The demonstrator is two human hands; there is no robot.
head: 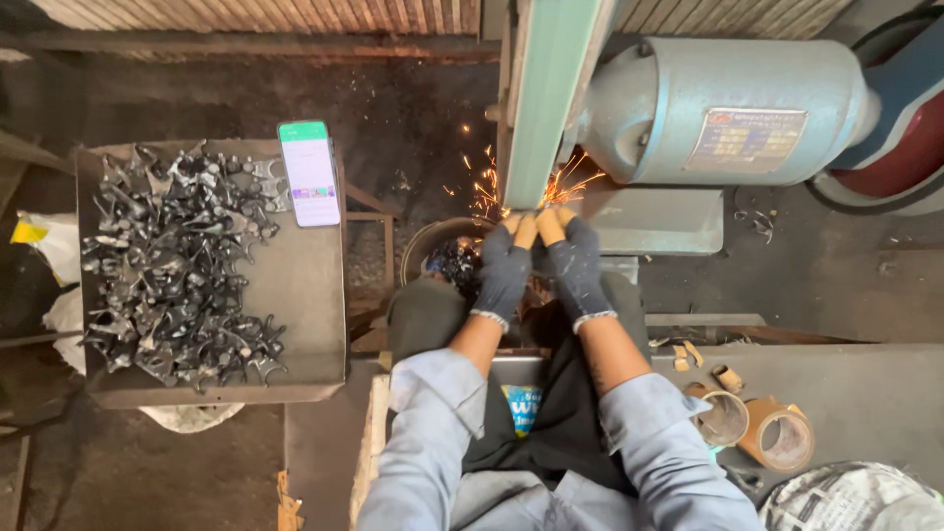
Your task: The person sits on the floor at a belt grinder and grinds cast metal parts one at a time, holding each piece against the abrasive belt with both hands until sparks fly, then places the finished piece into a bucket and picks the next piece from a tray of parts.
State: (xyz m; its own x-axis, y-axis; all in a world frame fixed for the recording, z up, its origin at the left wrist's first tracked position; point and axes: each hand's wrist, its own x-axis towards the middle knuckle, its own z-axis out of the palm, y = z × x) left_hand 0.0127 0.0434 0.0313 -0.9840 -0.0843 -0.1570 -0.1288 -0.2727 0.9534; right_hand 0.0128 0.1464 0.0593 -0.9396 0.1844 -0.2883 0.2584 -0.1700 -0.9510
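Observation:
My left hand [506, 265] and my right hand [572, 261] wear dark grey knit gloves with pale fingertips. Both are stretched forward with the fingertips together at the lower end of a grey-green grinding belt [544, 98]. Orange sparks [487, 192] spray from the spot where the fingers meet the belt. The small piece pinched between the fingertips is hidden by the gloves. A blue-grey motor housing [718, 108] sits just right of the belt.
A metal tray [305, 295] on the left carries a heap of several dark metal parts [177, 265] and a lit phone [310, 172]. A round pan of dark pieces [447, 258] lies under my hands. Brown tape rolls [777, 433] stand at the right.

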